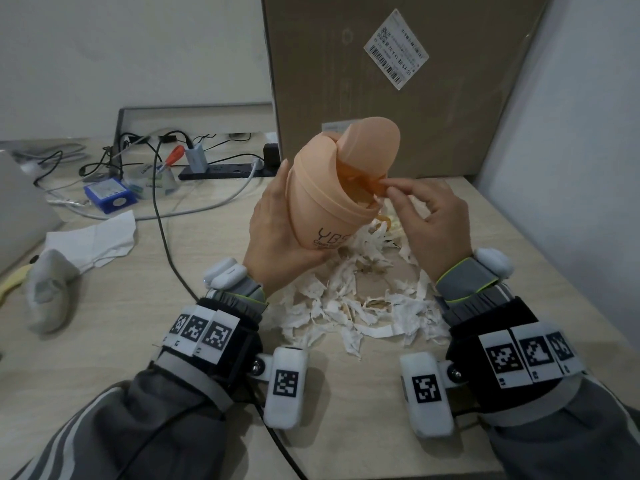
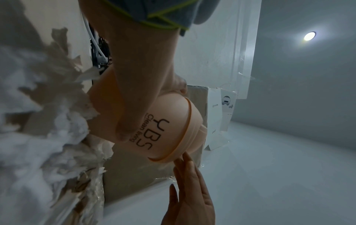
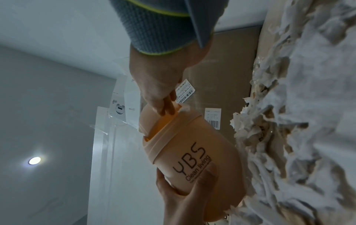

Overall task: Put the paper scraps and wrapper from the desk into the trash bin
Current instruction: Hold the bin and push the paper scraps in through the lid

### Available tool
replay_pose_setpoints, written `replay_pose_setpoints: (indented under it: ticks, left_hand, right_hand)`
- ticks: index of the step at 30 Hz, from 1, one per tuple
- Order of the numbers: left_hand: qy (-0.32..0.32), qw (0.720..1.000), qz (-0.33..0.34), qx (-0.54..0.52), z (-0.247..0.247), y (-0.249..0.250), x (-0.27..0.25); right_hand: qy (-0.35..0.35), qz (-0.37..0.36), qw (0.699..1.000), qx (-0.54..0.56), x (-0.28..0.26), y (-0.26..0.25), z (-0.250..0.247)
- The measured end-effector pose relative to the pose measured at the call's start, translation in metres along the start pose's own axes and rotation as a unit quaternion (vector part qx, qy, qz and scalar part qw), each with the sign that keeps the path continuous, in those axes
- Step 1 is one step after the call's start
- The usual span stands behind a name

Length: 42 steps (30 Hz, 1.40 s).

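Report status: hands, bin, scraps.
Left hand grips trash bin, tilted above desk. Right hand pinches at its opening. Paper scraps still piled on desk. Nothing blocking.

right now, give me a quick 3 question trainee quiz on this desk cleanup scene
1. True or false: the trash bin stands upright on the desk.
2. Which hand grips the bin's body? A left hand B right hand
3. Fill in: the paper scraps lie mostly on the ___.

Key: 1 false, it is lifted and tilted. 2 A; the right hand's fingers are at the bin's opening. 3 desk.
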<state>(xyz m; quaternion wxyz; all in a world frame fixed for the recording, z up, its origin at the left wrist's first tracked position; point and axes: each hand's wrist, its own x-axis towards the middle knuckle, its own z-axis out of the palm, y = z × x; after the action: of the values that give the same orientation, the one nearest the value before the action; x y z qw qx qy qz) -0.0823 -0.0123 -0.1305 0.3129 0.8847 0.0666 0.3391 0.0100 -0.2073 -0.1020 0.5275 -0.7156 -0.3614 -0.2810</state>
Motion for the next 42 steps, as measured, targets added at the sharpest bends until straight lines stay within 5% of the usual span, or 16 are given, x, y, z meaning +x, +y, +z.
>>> replay_pose_setpoints:
  ticks: [4, 8, 13, 18, 24, 33, 42]
  left_hand:
    - [0.041, 0.998, -0.037, -0.001, -0.001, -0.005, 0.003]
    - [0.077, 0.995, -0.068, 0.010, -0.001, -0.005, 0.002]
    - [0.092, 0.993, -0.079, 0.007, 0.001, -0.003, 0.002]
    - [0.088, 0.993, -0.076, 0.008, 0.000, -0.003, 0.003]
    - [0.089, 0.993, -0.080, 0.004, -0.001, -0.003, 0.002]
    - [0.099, 0.991, -0.086, -0.002, -0.001, -0.003, 0.003]
    - [0.099, 0.992, -0.082, 0.003, -0.001, -0.003, 0.003]
  right_hand:
    - [0.026, 0.118, 0.993, -0.013, 0.003, 0.007, -0.004]
    - [-0.157, 0.205, 0.959, -0.116, 0.000, 0.017, -0.001]
    - [-0.419, 0.171, 0.886, -0.102, -0.007, 0.008, 0.005]
    - [-0.522, 0.171, 0.829, -0.107, -0.011, 0.006, 0.004]
    - [-0.453, 0.179, 0.860, -0.152, -0.009, 0.012, 0.004]
    - [-0.166, 0.235, 0.952, -0.106, -0.001, 0.017, 0.001]
    - [-0.105, 0.213, 0.968, -0.086, 0.000, 0.019, -0.001]
